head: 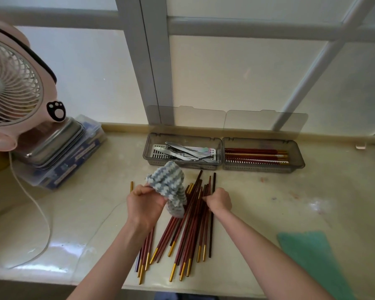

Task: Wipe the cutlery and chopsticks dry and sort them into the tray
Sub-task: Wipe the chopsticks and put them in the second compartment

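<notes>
The loose chopsticks [191, 224] lie in a fanned pile on the tabletop [268, 208] right in front of you, gold tips mostly toward you. Your right hand [220, 201] sits on the pile's far end, fingers curled round some of the sticks. Your left hand [143, 202] is just beside it, fingers clamped on a blue-and-white striped cloth [169, 187] that stands up over the pile and hides part of it. One stray chopstick [131, 186] pokes out behind your left hand.

Beyond the pile, two grey trays sit side by side against the window ledge. The left tray [204, 166] holds cutlery [182, 151] and the right tray [262, 168] holds sorted chopsticks [256, 155].

Far left stands a pink fan [13, 83], its white cord [46, 221] trailing across the tabletop. A steel container [52, 141] sits stacked on a plastic box [74, 163]. A green cloth [312, 256] lies near right.
</notes>
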Tool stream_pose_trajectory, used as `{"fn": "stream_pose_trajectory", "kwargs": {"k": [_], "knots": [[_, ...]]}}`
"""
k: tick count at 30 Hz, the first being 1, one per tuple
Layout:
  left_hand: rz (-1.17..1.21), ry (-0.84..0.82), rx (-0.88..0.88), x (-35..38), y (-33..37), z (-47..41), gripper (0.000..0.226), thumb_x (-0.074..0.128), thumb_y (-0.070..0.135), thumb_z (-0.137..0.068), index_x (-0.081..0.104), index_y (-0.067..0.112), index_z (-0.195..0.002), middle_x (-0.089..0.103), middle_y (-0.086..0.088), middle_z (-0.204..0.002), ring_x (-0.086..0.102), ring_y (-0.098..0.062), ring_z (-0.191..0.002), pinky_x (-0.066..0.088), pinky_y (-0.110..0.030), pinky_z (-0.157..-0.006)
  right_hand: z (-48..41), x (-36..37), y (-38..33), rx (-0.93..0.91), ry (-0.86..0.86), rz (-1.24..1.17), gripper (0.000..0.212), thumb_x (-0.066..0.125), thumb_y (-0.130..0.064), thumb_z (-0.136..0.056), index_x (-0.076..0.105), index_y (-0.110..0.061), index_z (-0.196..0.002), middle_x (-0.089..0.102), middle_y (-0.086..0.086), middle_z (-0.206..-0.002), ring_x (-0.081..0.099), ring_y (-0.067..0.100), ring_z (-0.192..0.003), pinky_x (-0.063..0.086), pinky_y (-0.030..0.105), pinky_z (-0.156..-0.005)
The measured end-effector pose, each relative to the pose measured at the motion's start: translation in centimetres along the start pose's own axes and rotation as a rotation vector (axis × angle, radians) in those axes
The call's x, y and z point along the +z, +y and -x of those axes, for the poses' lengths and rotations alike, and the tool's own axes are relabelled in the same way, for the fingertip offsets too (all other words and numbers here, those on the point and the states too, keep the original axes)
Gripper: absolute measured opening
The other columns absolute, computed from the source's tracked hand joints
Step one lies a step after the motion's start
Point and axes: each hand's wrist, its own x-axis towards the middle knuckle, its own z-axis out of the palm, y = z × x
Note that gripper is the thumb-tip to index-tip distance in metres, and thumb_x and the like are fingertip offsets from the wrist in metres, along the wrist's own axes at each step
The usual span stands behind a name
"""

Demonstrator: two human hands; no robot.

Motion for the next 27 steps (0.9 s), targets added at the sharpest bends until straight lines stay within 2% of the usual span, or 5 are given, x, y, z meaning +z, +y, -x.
{"fn": "stream_pose_trajectory", "kwargs": {"k": [6, 11, 14, 19, 27], "knots": [[0.029, 0.095, -0.139, -1.0, 0.4, -1.6, 0.092, 0.084, -0.016, -0.012, 0.059, -0.011, -0.1, 0.065, -0.029, -0.096, 0.068, -0.032, -0.082, 0.05, -0.044, -0.08, 0.8, -2.4, 0.3, -0.073, -0.04, -0.309, 0.018, 0.078, -0.022, -0.076, 0.068, -0.006, -0.079, 0.069, 0.005, -0.081, 0.064, 0.023, -0.083, 0.048, 0.029, -0.075], [-0.138, 0.124, -0.34, 0.1, -0.7, -1.9, 0.066, 0.083, -0.009, -0.052, 0.057, -0.009, -0.113, 0.059, -0.03, -0.114, 0.065, -0.034, -0.097, 0.054, -0.048, -0.079, 4.9, -5.6, -2.0, -0.35, -0.3, -0.659, 0.007, 0.066, -0.001, -0.083, 0.061, -0.003, -0.079, 0.071, 0.016, -0.073, 0.07, 0.026, -0.068, 0.057, 0.034, -0.061], [-0.484, 0.111, -0.329, 2.1, -1.9, -1.5, 0.023, 0.046, 0.012, -0.092, 0.061, 0.001, -0.106, 0.067, -0.019, -0.099, 0.066, -0.025, -0.084, 0.059, -0.033, -0.067, 7.2, -6.4, -3.4, -0.417, -0.464, -0.649, 0.004, 0.067, 0.001, -0.082, 0.064, -0.001, -0.081, 0.069, 0.016, -0.067, 0.066, 0.024, -0.055, 0.054, 0.03, -0.051], [-0.821, 0.044, -0.256, 3.2, -3.0, -1.6, 0.037, 0.033, 0.028, -0.099, 0.064, 0.007, -0.1, 0.07, -0.011, -0.093, 0.066, -0.021, -0.08, 0.053, -0.029, -0.067, 7.6, -6.5, -3.7, -0.342, -0.48, -0.583, 0.005, 0.068, 0.001, -0.079, 0.064, 0.0, -0.076, 0.068, 0.015, -0.062, 0.064, 0.025, -0.053, 0.054, 0.03, -0.053], [-0.88, 0.145, -0.083, 2.7, -3.1, -2.5, 0.027, 0.033, -0.004, -0.093, 0.059, -0.003, -0.094, 0.066, -0.018, -0.088, 0.067, -0.023, -0.075, 0.054, -0.029, -0.061, 8.0, -5.9, -2.8, -0.3, -0.603, -0.576, 0.025, 0.068, -0.02, -0.085, 0.066, 0.002, -0.095, 0.068, 0.018, -0.073, 0.066, 0.026, -0.061, 0.057, 0.033, -0.056]]}}
